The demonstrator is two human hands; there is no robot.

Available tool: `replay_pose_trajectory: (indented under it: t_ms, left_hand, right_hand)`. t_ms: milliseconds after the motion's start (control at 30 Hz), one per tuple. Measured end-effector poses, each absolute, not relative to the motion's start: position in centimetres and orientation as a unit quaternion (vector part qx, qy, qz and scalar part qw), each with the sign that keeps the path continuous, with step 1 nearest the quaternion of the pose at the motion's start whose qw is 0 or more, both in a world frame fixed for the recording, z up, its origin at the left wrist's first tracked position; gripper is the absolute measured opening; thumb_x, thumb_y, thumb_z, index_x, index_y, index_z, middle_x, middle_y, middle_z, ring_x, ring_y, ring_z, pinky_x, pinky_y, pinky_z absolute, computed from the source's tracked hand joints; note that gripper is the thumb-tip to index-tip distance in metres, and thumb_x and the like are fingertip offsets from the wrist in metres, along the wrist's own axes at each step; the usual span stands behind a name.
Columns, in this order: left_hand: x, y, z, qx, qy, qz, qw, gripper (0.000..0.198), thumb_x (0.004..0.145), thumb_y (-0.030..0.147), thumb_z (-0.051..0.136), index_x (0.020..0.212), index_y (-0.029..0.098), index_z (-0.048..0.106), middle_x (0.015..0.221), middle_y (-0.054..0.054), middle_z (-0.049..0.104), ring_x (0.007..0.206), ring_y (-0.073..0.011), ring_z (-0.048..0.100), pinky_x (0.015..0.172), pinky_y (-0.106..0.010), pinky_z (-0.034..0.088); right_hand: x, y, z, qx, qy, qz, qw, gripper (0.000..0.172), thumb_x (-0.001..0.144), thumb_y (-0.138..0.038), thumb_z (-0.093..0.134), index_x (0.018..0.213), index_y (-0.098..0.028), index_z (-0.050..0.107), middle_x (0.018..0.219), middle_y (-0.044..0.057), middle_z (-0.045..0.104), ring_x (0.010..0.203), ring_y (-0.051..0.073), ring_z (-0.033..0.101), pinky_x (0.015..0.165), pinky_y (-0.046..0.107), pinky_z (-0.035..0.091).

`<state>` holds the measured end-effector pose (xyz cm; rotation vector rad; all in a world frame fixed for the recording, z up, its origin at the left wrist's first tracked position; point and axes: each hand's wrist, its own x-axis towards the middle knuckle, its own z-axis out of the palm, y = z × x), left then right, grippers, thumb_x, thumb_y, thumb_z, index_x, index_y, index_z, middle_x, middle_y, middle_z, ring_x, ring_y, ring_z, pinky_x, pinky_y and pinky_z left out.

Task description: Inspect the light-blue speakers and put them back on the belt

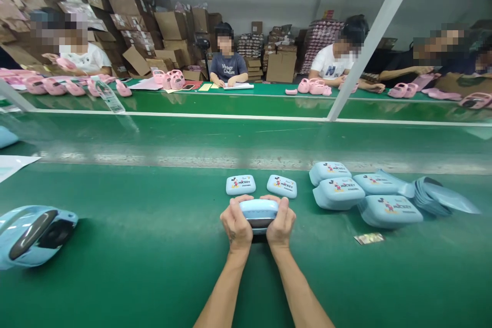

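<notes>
Between my two hands is a light-blue plastic case (259,208) with a dark band along the side facing me. My left hand (237,225) wraps its left end, and my right hand (282,224) closes round the right end. Just beyond my hands, a light-blue cover (240,184) printed with a cartoon mouse and "Mickey" lies face up. A second printed cover (282,186) like it rests to its right. What the case has inside or underneath is hidden by my fingers and the angle.
Stacked printed covers (391,211) and fanned light-blue pieces (430,196) sit to the right, near a small packet (369,238). A blue shell with dark parts (38,236) lies left. Across a white rail (192,114), several people work among pink pieces (175,79).
</notes>
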<state>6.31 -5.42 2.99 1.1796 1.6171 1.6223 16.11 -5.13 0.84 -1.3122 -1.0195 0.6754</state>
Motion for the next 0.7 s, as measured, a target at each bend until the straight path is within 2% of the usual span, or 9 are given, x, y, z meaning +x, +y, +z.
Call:
replay_pose_trajectory:
  t_ms: [167,300,433,700]
  left_hand:
    - [5.6,-5.3,3.0,0.468,0.573,0.595,0.315,0.064,0.098,0.056,0.030,0.084,0.017,0.079,0.083,-0.010,0.079,0.077,-0.0253,0.073,0.070,-0.032,0.054]
    - [5.3,-5.4,2.7,0.482,0.558,0.595,0.318,0.070,0.098,0.061,0.026,0.086,0.017,0.079,0.085,-0.010,0.079,0.079,-0.0258,0.072,0.073,-0.033,0.054]
    - [5.6,-5.4,2.0,0.468,0.575,0.601,0.298,0.070,0.096,0.062,0.026,0.082,0.018,0.079,0.083,-0.011,0.079,0.076,-0.0255,0.070,0.073,-0.034,0.051]
    - [5.6,-5.3,1.9,0.461,0.586,0.583,0.324,0.068,0.098,0.056,0.023,0.087,0.017,0.078,0.086,-0.011,0.078,0.078,-0.0261,0.070,0.074,-0.035,0.052]
  right_hand:
    - [16.5,-4.7,1.3,-0.561,-0.453,0.313,0.618,0.081,0.097,-0.070,0.024,0.076,-0.014,0.079,0.071,0.011,0.077,0.065,0.025,0.071,0.063,0.032,0.050]
    - [16.4,-4.9,1.4,-0.550,-0.445,0.333,0.623,0.079,0.096,-0.070,0.026,0.082,-0.014,0.079,0.081,0.012,0.079,0.076,0.027,0.073,0.069,0.032,0.053]
    - [16.0,-5.1,0.7,-0.552,-0.427,0.344,0.628,0.083,0.095,-0.074,0.022,0.080,-0.015,0.078,0.078,0.011,0.078,0.071,0.026,0.072,0.063,0.032,0.052]
    - [15.6,-5.1,0.5,-0.559,-0.345,0.383,0.650,0.077,0.086,-0.080,0.036,0.075,-0.016,0.077,0.080,0.010,0.078,0.079,0.027,0.070,0.075,0.033,0.050]
